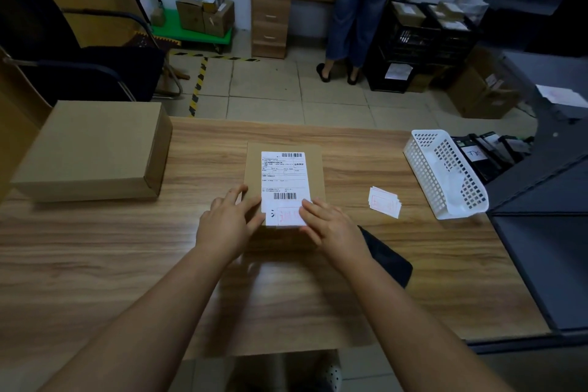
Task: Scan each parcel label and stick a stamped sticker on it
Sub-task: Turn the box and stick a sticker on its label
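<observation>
A flat brown parcel [315,165] lies in the middle of the wooden table [127,248]. Its white label [282,175] carries two barcodes. A sticker with a red stamp [288,216] lies on the label's lower part. My left hand [227,223] rests on the parcel's left edge, fingers straight, touching the label's corner. My right hand [331,227] presses straight fingers on the sticker's right side. A small stack of stamped stickers [384,202] lies on the table to the right. A dark object [386,256], partly hidden by my right forearm, lies near the front right.
A larger closed cardboard box [92,149] sits at the table's left. A white perforated basket [445,173] stands at the right edge, beside a dark grey desk [547,232]. Beyond the table a person [359,9] stands by a wooden drawer unit [276,9]; boxes sit on the floor.
</observation>
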The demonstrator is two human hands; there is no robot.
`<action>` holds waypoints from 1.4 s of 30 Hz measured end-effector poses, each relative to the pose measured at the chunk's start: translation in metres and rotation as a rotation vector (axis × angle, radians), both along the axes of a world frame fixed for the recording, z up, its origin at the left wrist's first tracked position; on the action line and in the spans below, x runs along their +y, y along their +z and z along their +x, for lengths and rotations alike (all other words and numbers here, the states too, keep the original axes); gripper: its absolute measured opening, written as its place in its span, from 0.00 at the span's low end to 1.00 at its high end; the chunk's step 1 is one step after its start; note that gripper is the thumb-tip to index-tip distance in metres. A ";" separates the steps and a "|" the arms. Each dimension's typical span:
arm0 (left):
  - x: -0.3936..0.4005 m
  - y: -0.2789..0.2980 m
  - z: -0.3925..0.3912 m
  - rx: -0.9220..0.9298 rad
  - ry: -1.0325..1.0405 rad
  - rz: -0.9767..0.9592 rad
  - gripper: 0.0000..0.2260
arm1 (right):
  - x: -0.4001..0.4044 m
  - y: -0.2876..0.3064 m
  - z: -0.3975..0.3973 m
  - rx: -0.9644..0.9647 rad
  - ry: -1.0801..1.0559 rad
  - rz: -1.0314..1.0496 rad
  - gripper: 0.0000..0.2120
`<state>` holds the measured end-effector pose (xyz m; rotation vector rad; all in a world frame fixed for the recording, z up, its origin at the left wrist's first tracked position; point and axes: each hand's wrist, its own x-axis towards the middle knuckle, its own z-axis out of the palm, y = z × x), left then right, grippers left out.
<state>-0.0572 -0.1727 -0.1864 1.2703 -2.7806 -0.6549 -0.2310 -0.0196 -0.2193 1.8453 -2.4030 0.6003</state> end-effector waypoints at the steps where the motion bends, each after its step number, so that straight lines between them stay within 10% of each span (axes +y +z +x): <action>1: 0.000 -0.001 0.000 0.000 -0.003 0.000 0.20 | 0.003 -0.003 -0.003 -0.039 -0.016 -0.029 0.16; 8: 0.001 -0.006 0.003 0.085 -0.022 0.022 0.20 | 0.020 0.004 -0.018 -0.534 -0.107 0.021 0.22; 14: -0.002 -0.024 0.009 0.181 0.106 0.211 0.46 | -0.001 0.020 -0.037 -0.772 -0.295 0.295 0.59; 17: -0.002 -0.028 0.006 0.316 0.184 0.366 0.41 | -0.011 0.020 -0.042 -0.919 -0.181 0.339 0.47; 30: 0.050 0.136 0.026 0.793 0.350 -0.074 0.43 | -0.024 0.174 -0.043 -0.634 0.251 -0.108 0.52; 42: 0.140 0.238 0.224 0.829 0.528 -0.433 0.46 | -0.006 0.284 0.138 -0.585 0.658 -0.210 0.55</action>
